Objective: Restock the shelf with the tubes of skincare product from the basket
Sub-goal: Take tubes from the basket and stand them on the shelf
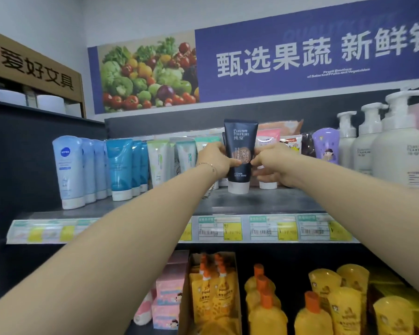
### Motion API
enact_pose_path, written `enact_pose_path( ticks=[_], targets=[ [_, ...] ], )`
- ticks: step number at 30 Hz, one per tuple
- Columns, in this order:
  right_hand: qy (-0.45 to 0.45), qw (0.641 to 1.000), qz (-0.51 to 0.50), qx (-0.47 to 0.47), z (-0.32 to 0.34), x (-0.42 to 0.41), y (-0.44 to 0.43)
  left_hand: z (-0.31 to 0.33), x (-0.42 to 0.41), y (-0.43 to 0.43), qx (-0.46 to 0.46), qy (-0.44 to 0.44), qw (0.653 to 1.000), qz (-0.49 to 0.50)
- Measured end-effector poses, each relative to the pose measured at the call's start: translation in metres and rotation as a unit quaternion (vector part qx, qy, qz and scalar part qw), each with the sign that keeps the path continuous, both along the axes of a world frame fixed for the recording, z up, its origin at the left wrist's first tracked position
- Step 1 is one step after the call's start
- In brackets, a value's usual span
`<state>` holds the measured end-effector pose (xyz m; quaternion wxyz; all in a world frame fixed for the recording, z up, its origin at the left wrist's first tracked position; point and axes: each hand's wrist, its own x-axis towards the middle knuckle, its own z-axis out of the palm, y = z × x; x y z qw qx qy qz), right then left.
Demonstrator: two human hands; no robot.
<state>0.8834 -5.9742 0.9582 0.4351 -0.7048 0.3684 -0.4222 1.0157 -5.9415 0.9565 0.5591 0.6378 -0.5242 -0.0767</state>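
Item: navy Pure Fountain tube (240,151), cap-down, middle of shelf (264,201), back from front edge.
Grip: left hand (215,158) and right hand (271,160) pinch its sides.
Risk: uneven release could topple it into neighbouring tubes (266,139).

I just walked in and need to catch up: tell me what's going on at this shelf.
A person grips a dark navy tube with both hands, the left hand and right hand pinching its sides. It stands upright, cap down, at the upper shelf, between pale green tubes and pink-and-white ones; whether it already rests there is unclear. Blue tubes line the left, white pump bottles the right. The basket is out of view.
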Motion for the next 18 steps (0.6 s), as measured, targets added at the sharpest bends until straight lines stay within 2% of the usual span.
enact_pose_path(
  ticks=[18],
  targets=[
    [0.011, 0.999, 0.034, 0.001, -0.013, 0.022, -0.029, -0.009, 0.013, -0.029, 0.065, -0.066, 0.995, 0.025]
  ],
)
